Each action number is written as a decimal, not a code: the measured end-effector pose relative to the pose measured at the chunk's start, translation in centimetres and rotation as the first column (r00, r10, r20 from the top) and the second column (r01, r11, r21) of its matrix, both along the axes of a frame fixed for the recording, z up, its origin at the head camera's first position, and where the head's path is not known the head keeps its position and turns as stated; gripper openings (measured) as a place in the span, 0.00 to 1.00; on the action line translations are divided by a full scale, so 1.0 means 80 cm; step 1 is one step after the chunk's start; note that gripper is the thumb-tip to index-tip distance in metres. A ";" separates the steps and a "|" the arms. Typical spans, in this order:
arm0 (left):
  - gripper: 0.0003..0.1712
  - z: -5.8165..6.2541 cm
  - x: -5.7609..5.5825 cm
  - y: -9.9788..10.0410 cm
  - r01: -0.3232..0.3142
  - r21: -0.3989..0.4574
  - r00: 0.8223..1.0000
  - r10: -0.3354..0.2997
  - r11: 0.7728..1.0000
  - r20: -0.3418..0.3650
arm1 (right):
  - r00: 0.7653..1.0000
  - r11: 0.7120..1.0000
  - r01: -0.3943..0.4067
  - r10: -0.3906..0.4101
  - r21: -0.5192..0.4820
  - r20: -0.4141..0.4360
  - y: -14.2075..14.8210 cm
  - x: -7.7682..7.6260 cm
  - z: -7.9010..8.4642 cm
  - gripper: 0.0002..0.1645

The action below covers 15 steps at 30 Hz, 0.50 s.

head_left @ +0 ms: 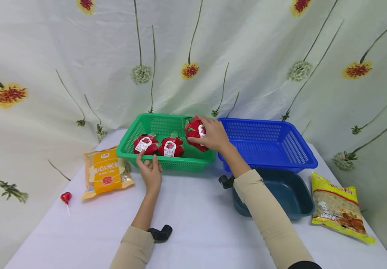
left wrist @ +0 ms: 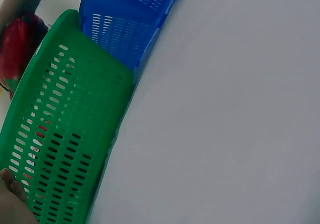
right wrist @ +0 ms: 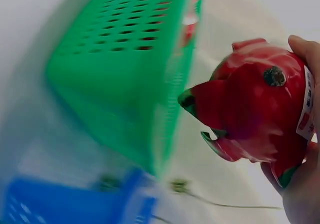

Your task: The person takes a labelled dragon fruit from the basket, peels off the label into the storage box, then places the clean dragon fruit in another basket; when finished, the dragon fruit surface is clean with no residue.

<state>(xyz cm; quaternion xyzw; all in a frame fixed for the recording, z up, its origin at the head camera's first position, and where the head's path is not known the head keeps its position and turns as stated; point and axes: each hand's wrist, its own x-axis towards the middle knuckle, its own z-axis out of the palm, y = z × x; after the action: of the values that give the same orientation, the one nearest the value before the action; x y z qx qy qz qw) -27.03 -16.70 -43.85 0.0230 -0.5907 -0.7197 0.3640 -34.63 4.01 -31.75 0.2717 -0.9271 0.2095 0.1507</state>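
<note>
My right hand (head_left: 215, 134) grips a red dragon fruit (right wrist: 250, 104) with green-tipped scales and a white label. In the head view the fruit is over the right end of the green basket (head_left: 193, 164), and the right wrist view shows it above the rim. Two more labelled dragon fruits (head_left: 146, 144) lie side by side inside the basket, towards its left. At the basket's front side my left hand (head_left: 150, 175) has its fingers at the rim, near those two fruits. In the left wrist view its fingertips (left wrist: 7, 176) touch the perforated outer wall.
A blue basket (head_left: 260, 149) stands right of the green one, with a dark teal basin (head_left: 285, 194) in front. A yellow bag (head_left: 339, 207) lies at far right. To the left are an orange-and-yellow food packet (head_left: 106, 170) and a red lollipop (head_left: 66, 198). A flowered cloth (head_left: 166, 48) hangs behind.
</note>
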 end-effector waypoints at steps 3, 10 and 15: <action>0.29 0.013 0.007 0.001 0.022 0.001 1.000 -0.022 1.000 0.010 | 0.994 0.997 -0.078 0.078 0.003 -0.078 0.016 0.032 0.019 0.51; 0.29 0.023 0.010 -0.003 0.074 0.034 0.996 -0.075 0.997 0.055 | 0.915 0.947 -0.316 0.319 0.055 -0.245 0.065 0.118 0.006 0.51; 0.30 0.020 0.010 -0.003 0.110 0.056 0.990 -0.114 0.992 0.078 | 0.845 0.890 -0.442 0.455 0.112 -0.279 0.095 0.164 -0.038 0.50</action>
<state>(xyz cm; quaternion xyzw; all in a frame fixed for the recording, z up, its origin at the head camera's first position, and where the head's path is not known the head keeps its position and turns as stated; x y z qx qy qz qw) -26.21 -16.93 -42.24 0.0283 -0.5867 -0.7524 0.2980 -21.49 11.59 -34.78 0.5125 -0.8087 0.1754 0.2294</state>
